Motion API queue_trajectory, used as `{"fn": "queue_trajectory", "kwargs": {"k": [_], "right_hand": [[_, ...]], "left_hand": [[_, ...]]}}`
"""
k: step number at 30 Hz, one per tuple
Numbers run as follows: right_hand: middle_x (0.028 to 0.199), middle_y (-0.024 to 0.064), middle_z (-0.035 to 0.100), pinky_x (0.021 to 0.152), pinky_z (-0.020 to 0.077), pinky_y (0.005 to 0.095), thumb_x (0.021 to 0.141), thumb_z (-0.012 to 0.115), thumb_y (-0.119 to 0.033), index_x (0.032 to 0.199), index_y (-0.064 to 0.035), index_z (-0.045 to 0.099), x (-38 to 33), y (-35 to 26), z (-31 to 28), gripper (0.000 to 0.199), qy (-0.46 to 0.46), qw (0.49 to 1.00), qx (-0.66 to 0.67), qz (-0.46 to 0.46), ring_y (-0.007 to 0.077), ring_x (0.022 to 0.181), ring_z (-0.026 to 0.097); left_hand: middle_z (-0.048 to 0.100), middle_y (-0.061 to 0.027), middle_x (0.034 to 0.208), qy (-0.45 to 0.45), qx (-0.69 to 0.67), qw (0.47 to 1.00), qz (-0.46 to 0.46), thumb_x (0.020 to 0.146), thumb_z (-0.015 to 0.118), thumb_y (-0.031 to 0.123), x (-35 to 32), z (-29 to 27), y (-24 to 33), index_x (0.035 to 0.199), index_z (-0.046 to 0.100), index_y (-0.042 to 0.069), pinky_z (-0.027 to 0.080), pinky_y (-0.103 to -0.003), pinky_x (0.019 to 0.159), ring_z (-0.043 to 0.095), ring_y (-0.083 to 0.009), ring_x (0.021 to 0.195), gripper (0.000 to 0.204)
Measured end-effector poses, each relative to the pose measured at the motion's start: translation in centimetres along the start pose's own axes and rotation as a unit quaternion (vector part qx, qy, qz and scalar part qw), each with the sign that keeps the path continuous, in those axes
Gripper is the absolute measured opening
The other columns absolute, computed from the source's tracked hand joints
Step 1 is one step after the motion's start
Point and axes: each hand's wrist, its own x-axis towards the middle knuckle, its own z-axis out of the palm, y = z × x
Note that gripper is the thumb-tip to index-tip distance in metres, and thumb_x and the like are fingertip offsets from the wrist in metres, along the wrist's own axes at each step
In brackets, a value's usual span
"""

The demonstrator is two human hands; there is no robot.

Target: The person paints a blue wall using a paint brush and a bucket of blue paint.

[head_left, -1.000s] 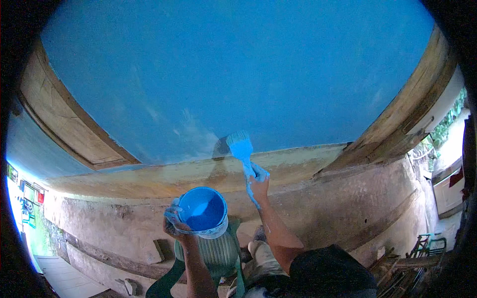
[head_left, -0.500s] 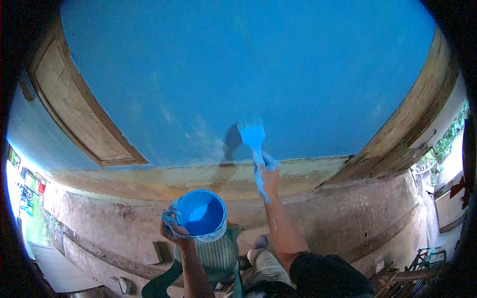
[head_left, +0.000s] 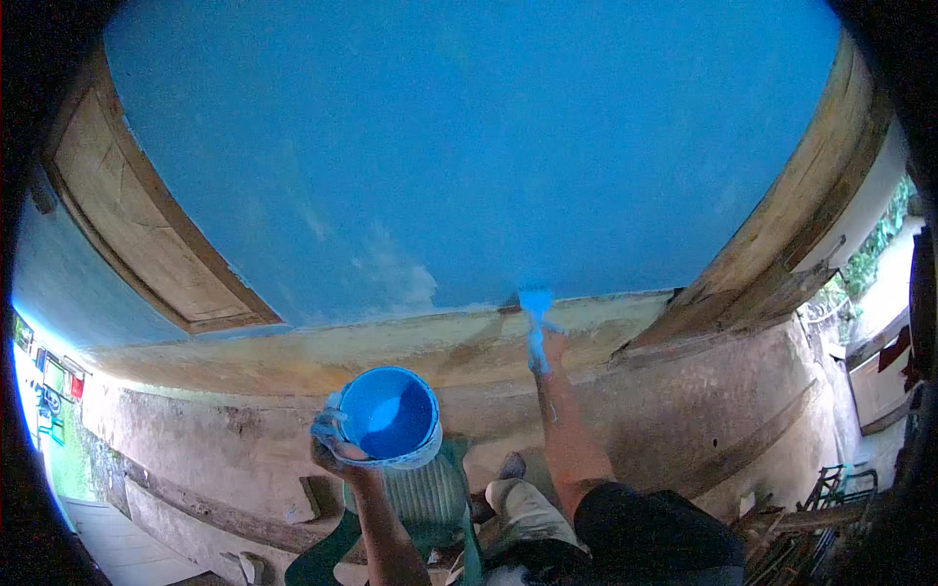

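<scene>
My left hand (head_left: 337, 435), smeared with blue paint, grips a small round bucket (head_left: 430, 451) by its rim and side. Blue paint (head_left: 391, 415) coats the inside of the bucket, which is tilted so its mouth faces me. In my right hand (head_left: 549, 350), also streaked with paint, is a wide flat paintbrush (head_left: 535, 301) covered in light blue. The brush's bristles meet the lower part of the blue wall (head_left: 489, 146), just above its bottom edge. Paler patches show on the wall left of the brush.
Below the blue runs an unpainted yellowish band (head_left: 410, 337). A wooden door (head_left: 161, 210) stands at left and a wooden post (head_left: 772, 210) at right. Beneath my left arm is a green plastic chair (head_left: 420, 498). Metal-framed items (head_left: 835, 488) lie at lower right.
My right hand has brought the brush down and slightly right, to the lower edge of the blue area. My left hand and the bucket have shifted slightly left and up in view.
</scene>
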Motion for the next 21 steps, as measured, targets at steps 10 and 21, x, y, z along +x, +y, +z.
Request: {"fn": "queue_trajectory", "kwargs": {"k": [10,21], "right_hand": [[0.062,-0.0016,0.054,0.047,0.0339,0.0217,0.081,0.069,-0.021,0.091,-0.0015,0.069,-3.8,-35.6,-18.3,0.022,-0.116,0.955,0.259,-0.088,0.0051,0.053,0.046],[0.079,0.0193,0.065,0.065,0.0482,0.0433,0.076,0.064,-0.023,0.091,-0.0012,0.067,-14.8,-50.4,-15.7,0.027,-0.582,0.643,-0.125,-0.482,0.0329,0.073,0.063]], "left_hand": [[0.059,-0.0126,0.095,-0.016,0.017,0.998,0.067,0.099,0.032,0.039,0.5,-0.1,2.9,0.085,0.047,0.008,0.045,-0.042,0.086,0.056,-0.0254,0.091,0.038],[0.06,-0.0134,0.103,0.09,0.156,0.975,0.134,0.096,0.039,0.04,2.4,-5.6,5.8,0.089,0.051,0.004,0.045,-0.043,0.087,0.056,-0.0267,0.095,0.039]]}}
